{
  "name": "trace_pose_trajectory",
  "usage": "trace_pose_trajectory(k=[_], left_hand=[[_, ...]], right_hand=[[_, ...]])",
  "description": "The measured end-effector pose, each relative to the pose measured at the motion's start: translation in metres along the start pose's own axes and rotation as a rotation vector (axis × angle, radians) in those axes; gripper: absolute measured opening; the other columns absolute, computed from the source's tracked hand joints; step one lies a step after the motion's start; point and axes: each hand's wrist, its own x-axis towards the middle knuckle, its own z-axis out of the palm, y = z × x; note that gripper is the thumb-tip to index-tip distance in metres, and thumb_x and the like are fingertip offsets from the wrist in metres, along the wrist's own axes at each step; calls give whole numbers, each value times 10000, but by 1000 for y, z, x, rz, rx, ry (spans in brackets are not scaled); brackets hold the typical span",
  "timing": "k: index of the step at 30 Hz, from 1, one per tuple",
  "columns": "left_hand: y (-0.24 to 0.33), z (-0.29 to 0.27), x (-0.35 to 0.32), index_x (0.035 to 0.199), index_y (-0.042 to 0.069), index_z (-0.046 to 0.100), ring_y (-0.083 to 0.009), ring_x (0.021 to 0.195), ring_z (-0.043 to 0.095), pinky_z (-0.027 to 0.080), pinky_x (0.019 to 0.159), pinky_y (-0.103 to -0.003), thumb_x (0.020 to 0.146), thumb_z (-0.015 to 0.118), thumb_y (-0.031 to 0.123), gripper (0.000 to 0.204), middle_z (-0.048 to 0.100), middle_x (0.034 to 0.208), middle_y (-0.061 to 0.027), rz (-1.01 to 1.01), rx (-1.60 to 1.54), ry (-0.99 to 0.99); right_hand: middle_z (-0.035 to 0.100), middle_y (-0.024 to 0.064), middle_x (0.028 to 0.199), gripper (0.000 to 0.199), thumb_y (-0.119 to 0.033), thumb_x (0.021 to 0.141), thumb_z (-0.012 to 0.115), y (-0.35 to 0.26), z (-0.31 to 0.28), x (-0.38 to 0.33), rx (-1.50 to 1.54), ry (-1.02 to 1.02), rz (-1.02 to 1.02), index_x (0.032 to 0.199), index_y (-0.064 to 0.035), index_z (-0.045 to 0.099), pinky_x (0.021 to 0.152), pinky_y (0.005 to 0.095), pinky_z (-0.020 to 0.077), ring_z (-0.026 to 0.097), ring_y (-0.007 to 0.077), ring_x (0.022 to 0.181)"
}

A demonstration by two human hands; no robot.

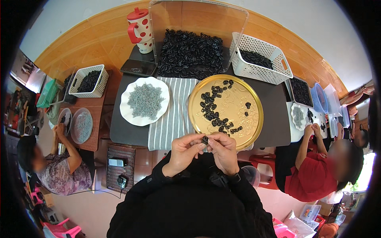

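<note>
In front of my chest, at the near edge of the dark table, my two hands meet. My left hand pinches a small black plastic part between thumb and fingers. The fingers of my right hand close on the same part from the other side. Just beyond them a round gold tray bears several similar black parts, mostly on its left half. A white scalloped plate at the left is heaped with small grey metal-looking pieces. A grey-striped cloth lies between plate and tray.
A clear bin spills a big pile of black parts at the back. Beside it stand a white basket, a red-dotted tumbler and a dark phone. Co-workers sit at tables on both sides.
</note>
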Motion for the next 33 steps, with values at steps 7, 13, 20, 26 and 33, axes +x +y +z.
trace_pose_trajectory(k=[7,13,20,26,33], left_hand=[[-1,1,-5,1121,2,630,-84,651,586,454,491,-181,854,606,-55,274,611,860,-63,113,55,-10],[0,3,-7,1083,-9,636,-89,653,593,455,487,-185,848,605,-69,245,616,858,-72,108,19,-22],[3,8,-12,1028,-32,634,-94,643,595,460,492,-189,848,605,-71,187,625,833,-79,228,59,9],[2,6,-10,1016,-28,624,-105,667,597,474,518,-194,846,609,-63,173,615,843,-72,137,6,-25],[8,1,-1,1148,-16,598,-87,661,587,465,521,-190,859,616,-22,290,633,833,-59,26,13,-60]], right_hand=[[581,36,792,127,41,873,560,-5,4,-4,-133,-59,-111,971,47,640,606,202,413,519,78,671],[575,35,801,118,54,875,546,-12,5,-6,-168,-87,-121,946,38,638,605,201,409,507,72,672],[570,35,804,111,49,878,545,-16,9,-11,-239,-145,-150,945,29,632,608,204,409,500,72,673],[577,28,788,94,30,884,549,-20,9,-13,-225,-123,-103,935,26,628,603,204,412,503,66,668],[627,22,762,53,-17,822,623,-86,-29,32,-406,-96,120,872,-11,640,606,221,453,558,74,663]])
